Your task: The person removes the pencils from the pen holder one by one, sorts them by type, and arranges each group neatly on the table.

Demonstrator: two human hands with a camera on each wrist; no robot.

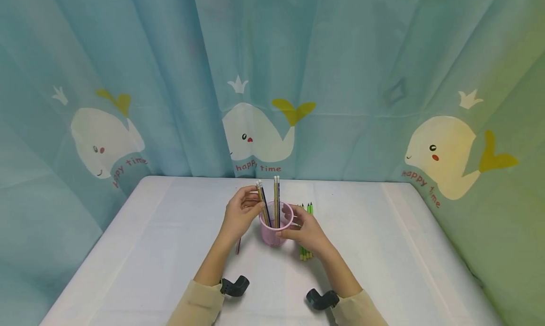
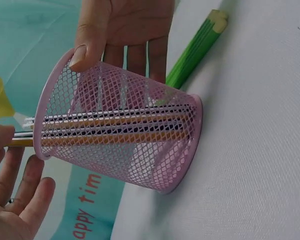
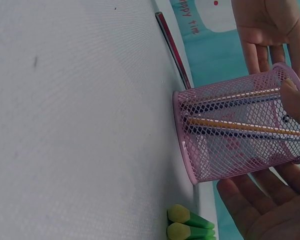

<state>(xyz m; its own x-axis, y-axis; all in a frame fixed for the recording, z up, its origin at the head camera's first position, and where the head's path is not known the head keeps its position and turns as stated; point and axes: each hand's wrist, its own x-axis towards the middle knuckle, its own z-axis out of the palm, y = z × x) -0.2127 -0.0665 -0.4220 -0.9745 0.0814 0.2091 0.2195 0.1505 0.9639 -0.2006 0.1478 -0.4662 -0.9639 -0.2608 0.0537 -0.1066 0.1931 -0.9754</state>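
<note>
A pink mesh pencil cup (image 1: 272,236) stands upright on the table. Striped gold and dark-blue pencils (image 1: 276,193) with white ends are inside it, in two small groups. My left hand (image 1: 239,212) pinches the left group of pencils (image 2: 22,142) between thumb and fingers just above the rim. These lean toward the left side of the cup. From the right, my right hand (image 1: 310,233) holds the cup, thumb (image 2: 80,56) at the rim and fingers around the far side. In the right wrist view the pencil shafts show through the mesh wall (image 3: 230,165).
Several green pencils (image 1: 305,256) lie in a row on the white table (image 1: 170,250), just right of the cup and partly under my right hand. A dark red pencil-like stick (image 3: 172,47) lies to the cup's left. A blue curtain (image 1: 353,80) hangs behind.
</note>
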